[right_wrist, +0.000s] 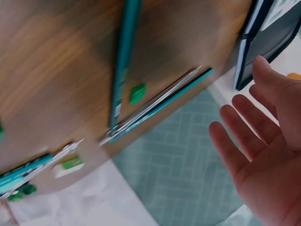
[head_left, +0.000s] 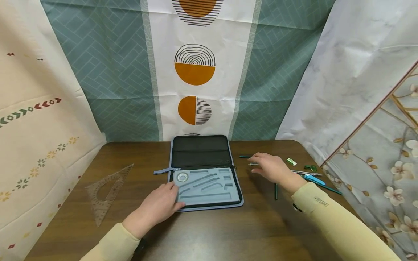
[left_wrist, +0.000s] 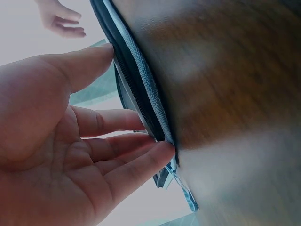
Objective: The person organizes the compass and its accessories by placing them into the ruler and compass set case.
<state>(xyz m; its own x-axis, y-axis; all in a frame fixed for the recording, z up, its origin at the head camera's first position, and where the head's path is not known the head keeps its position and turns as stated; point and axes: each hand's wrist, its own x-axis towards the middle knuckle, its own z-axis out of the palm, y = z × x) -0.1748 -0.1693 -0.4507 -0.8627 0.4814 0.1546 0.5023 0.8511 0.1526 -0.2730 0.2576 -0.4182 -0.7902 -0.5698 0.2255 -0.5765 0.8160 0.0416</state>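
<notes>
An unzipped zip case (head_left: 200, 152) lies spread on the table, its black mesh lid folded back. Inside sits a light blue moulded tray (head_left: 209, 197) with shaped recesses and a small round dial-like piece (head_left: 182, 177) in one corner. My left hand (head_left: 157, 206) rests at the case's left front corner; in the left wrist view its thumb and extended fingers touch the zipped edge (left_wrist: 146, 77). My right hand (head_left: 269, 167) hovers right of the case, fingers loosely extended and holding nothing. Near it are green pencils (right_wrist: 123, 61) and a slim silver tool (right_wrist: 155, 101).
At the left lies a clear set square (head_left: 103, 195). Towards the right edge are an eraser (head_left: 291, 161), a small green object (head_left: 311, 168), a silver compass-like tool (head_left: 306, 173) and a bright blue tool (head_left: 314, 179). Patterned cloth (head_left: 124, 72) hangs behind the table.
</notes>
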